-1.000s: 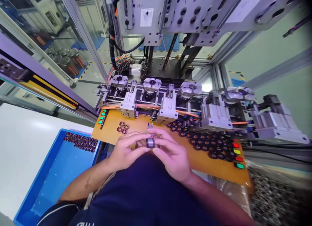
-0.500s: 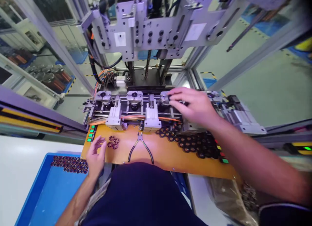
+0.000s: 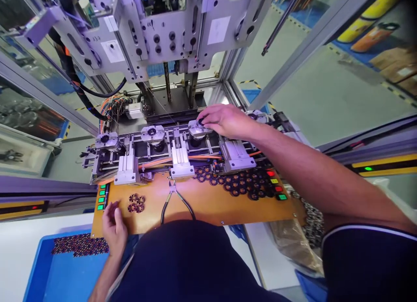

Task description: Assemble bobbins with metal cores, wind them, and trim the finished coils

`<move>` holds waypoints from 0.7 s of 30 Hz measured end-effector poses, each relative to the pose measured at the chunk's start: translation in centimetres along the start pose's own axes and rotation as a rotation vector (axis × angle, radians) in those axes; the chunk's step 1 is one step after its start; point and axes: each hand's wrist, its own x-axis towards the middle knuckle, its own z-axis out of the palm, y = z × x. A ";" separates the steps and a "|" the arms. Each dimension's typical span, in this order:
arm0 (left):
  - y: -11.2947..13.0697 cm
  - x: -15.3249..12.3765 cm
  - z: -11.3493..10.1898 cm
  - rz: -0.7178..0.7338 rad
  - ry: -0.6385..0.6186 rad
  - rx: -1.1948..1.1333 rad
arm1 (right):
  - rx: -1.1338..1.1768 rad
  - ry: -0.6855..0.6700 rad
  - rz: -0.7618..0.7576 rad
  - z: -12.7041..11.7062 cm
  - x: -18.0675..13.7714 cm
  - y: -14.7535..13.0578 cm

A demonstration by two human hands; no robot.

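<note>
My right hand (image 3: 224, 120) pinches a dark ring (image 3: 200, 123) at the top of the third metal fixture (image 3: 195, 131). The fingers partly hide the ring, so I cannot tell whether it is fully seated. Near the left edge of the orange board (image 3: 205, 210), my left hand (image 3: 114, 228) rests with loosely curled fingers and the thumb apart, holding nothing visible. A small cluster of copper-and-black rings (image 3: 136, 203) lies just right of it. Many dark rings (image 3: 237, 182) are spread over the board's right side. Pliers (image 3: 172, 189) with spread handles lie between the two groups.
A blue tray (image 3: 35, 267) at lower left holds rows of rings (image 3: 80, 244). Two more fixtures (image 3: 153, 134) (image 3: 107, 141) stand leftward along the rail. Above hangs a metal plate assembly (image 3: 156, 41). Green buttons (image 3: 100, 200) line the board's left; coloured buttons (image 3: 276, 189) its right.
The camera view has shifted, so the machine appears further left. My right hand has brought the dark ring onto the third fixture. My left hand stays near the board's left side, fingers more curled.
</note>
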 end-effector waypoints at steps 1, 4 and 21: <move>0.0 0.0 0.0 0.001 -0.003 0.007 | -0.013 -0.014 0.001 0.0 0.1 0.0; 0.1 0.0 0.0 0.006 -0.013 0.027 | -0.097 -0.079 0.004 0.2 0.4 0.0; -0.2 -0.1 0.1 0.021 -0.034 0.078 | -0.281 -0.139 0.034 1.2 -2.8 -1.3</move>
